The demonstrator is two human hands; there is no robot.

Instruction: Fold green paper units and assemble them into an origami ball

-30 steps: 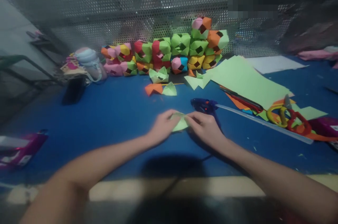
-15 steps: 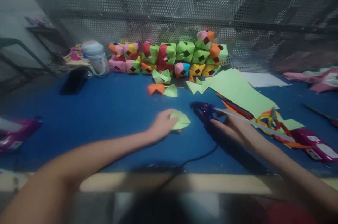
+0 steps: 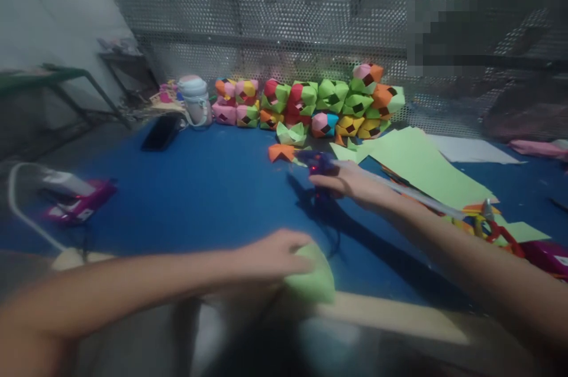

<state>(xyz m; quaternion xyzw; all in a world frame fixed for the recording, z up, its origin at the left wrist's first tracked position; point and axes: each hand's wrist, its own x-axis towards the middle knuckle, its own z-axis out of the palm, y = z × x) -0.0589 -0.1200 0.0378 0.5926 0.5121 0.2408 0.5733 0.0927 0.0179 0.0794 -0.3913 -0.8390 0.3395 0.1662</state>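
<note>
A folded light-green paper piece (image 3: pixel 316 279) is pinched in my left hand (image 3: pixel 279 255), held over the front edge of the blue table. My right hand (image 3: pixel 344 181) grips a dark blue glue gun (image 3: pixel 320 165) with a small red light and a long clear glue stick trailing out of its back. The glue gun is raised above the table, its nozzle close to a small orange folded paper (image 3: pixel 281 153). Behind that sits an open green folded paper cup (image 3: pixel 291 133). Motion blurs both hands.
Rows of colourful folded paper balls (image 3: pixel 310 99) stand against the perforated metal screen. Green paper sheets (image 3: pixel 412 161), scissors (image 3: pixel 488 223) and a purple box (image 3: pixel 548 255) lie at right. A bottle (image 3: pixel 195 102), a phone (image 3: pixel 160 132) and a purple power strip (image 3: pixel 82 202) are at left.
My left hand has drawn the green paper piece back toward me, to the table's front edge. The glue gun has moved forward and left, up to the orange paper. The view has turned left.
</note>
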